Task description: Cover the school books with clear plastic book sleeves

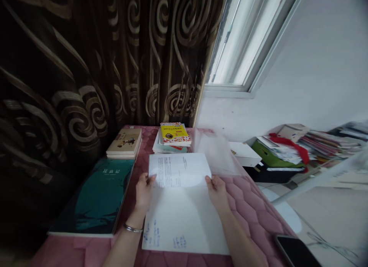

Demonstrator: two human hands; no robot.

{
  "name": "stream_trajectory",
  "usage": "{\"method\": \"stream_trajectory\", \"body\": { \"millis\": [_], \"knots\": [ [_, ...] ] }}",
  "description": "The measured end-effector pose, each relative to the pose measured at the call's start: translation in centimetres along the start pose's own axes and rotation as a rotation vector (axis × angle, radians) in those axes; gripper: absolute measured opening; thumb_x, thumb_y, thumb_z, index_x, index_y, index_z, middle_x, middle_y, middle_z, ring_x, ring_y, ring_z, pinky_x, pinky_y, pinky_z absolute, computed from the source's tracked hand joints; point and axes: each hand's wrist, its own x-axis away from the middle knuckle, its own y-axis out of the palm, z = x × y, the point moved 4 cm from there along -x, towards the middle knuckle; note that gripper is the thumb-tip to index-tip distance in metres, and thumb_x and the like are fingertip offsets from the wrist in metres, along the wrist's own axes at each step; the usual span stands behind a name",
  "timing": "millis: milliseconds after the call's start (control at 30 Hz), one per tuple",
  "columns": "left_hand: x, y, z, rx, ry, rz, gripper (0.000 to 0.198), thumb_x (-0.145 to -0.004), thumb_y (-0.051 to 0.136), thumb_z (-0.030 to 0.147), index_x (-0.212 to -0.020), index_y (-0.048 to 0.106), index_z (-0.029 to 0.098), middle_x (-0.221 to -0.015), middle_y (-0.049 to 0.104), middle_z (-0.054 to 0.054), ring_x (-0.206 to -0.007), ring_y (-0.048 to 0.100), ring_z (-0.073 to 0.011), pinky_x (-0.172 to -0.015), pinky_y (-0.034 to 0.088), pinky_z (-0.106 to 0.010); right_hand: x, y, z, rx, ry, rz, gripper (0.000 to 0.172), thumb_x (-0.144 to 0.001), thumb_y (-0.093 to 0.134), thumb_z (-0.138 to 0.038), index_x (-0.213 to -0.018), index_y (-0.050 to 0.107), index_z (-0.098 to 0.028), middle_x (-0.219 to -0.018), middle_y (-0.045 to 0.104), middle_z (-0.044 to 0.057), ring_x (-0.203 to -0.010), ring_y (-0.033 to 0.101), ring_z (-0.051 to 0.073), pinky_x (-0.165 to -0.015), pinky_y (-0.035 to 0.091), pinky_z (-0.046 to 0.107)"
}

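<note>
Printed white paper sheet pinched at both side edges, thumbs on top, by L hand and R hand. Sheet sits on white paper w/ blue handwriting, on pink quilted mat. Beyond: clear plastic sleeve, prob., view blurry. Teal book just left of L hand.

Tiny printed lines on the sheet, unreadable; blue handwriting on the paper, illegible; blurred titles on the teal book and yellow book;
</note>
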Motion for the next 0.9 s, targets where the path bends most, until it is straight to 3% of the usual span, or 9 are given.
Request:
{"method": "stream_trajectory", "body": {
  "millis": [133,300,500,667,900],
  "knots": [
    [-0.2,0.1,-0.3,-0.034,0.027,-0.060,0.023,-0.067,0.069,0.037,-0.080,0.061,0.020,-0.076,0.070,-0.003,-0.074,0.067,-0.0203,-0.068,0.049,-0.028,0.0,0.1,0.0,-0.019,0.016,-0.019,0.051,-0.080,0.046,-0.073,-0.068,0.047,-0.024,-0.058,0.048,-0.002,-0.057,0.044,0.017,-0.053,0.036,0.030],
    [-0.2,-0.1,-0.4,-0.014,-0.025,-0.042,0.023,-0.073,0.058,0.037,-0.089,0.061,0.020,-0.073,0.068,0.000,-0.068,0.064,-0.0177,-0.063,0.048,-0.027,0.1,-0.1,-0.6,-0.002,-0.004,0.015,0.054,-0.080,0.045,-0.076,-0.063,0.043,-0.025,-0.056,0.043,-0.003,-0.056,0.039,0.016,-0.053,0.034,0.029],
    [-0.3,-0.1,0.3,-0.136,0.092,-0.067,0.027,-0.073,0.060,0.046,-0.070,0.060,0.020,-0.065,0.065,-0.001,-0.064,0.060,-0.0180,-0.061,0.045,-0.028,0.2,0.0,-0.4,-0.053,0.030,-0.006,0.050,-0.080,0.048,-0.071,-0.064,0.042,-0.025,-0.057,0.041,-0.004,-0.057,0.039,0.016,-0.053,0.034,0.029],
    [-0.2,-0.1,0.5,-0.147,0.120,-0.061,0.027,-0.075,0.057,0.047,-0.071,0.059,0.021,-0.063,0.064,-0.001,-0.060,0.058,-0.0180,-0.058,0.043,-0.028,0.4,-0.5,-1.2,-0.183,0.106,-0.075,0.043,-0.079,0.054,-0.063,-0.062,0.045,-0.025,-0.055,0.039,-0.004,-0.053,0.037,0.016,-0.049,0.033,0.029],
    [0.1,0.0,0.5,-0.136,0.141,-0.047,0.033,-0.075,0.057,0.054,-0.072,0.058,0.021,-0.062,0.060,0.001,-0.060,0.054,-0.0173,-0.058,0.041,-0.028,0.4,-1.0,-2.4,-0.287,0.183,-0.059,0.034,-0.076,0.062,-0.058,-0.080,0.061,-0.024,-0.075,0.062,0.002,-0.071,0.056,0.022,-0.063,0.047,0.032]
  ]
}}
